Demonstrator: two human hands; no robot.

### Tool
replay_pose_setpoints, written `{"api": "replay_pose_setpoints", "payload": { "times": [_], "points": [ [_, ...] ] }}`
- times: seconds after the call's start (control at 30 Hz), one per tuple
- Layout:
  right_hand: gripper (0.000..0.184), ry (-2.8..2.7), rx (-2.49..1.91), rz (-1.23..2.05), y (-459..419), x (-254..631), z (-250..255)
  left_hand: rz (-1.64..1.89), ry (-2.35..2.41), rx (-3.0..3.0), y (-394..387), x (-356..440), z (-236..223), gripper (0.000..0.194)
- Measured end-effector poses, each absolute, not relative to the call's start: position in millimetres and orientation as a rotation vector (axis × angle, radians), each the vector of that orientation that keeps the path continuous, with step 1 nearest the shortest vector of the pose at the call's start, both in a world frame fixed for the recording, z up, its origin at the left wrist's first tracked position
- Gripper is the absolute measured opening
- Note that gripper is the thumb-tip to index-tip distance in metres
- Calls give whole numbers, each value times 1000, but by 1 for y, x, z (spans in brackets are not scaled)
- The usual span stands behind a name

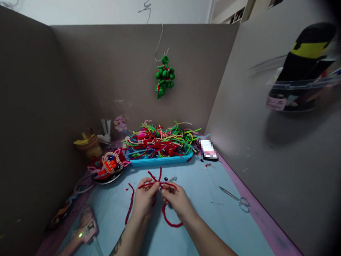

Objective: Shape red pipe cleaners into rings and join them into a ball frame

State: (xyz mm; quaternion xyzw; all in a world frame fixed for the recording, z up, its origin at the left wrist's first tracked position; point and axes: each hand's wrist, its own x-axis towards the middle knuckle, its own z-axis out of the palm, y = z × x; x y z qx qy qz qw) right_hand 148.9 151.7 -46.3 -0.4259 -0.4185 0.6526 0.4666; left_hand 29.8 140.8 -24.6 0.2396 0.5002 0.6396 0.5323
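Above the middle of the light blue table cover (215, 223), my left hand (145, 196) and my right hand (177, 200) meet fingertip to fingertip. Both are closed on crossed red pipe cleaners (160, 175), whose ends stick out upward and to the sides. A longer red piece (171, 225) curves in a loop below my right hand. Left of my left hand lies a separate red pipe cleaner (131, 204) on the cover. Just beyond my fingers are a small black bead (166, 179) and a small metallic item I cannot make out.
Behind my hands stands a blue tray (160, 162) heaped with coloured pipe cleaners. Scissors (236, 197) and a phone (208, 149) lie to the right. On the left are a pink glue gun (88, 224) and a plate of colourful figures (110, 165). A green ornament (165, 77) hangs from the grey partition.
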Motion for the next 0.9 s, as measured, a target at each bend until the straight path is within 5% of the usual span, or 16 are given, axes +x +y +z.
{"api": "replay_pose_setpoints", "payload": {
  "times": [0.5, 0.63, 0.9],
  "points": [
    [21, -1273, -1126, 1349, 145, 150, -49, 1798, 1079, 105, 151, 12, -18, 37],
    [34, -1366, -1178, 1162, 146, 148, -52, 1793, 1057, 94, 152, 11, -20, 36],
    [16, -1521, -1131, 953, 146, 150, -42, 1672, 1036, 349, 144, 22, -23, 43]
  ]
}}
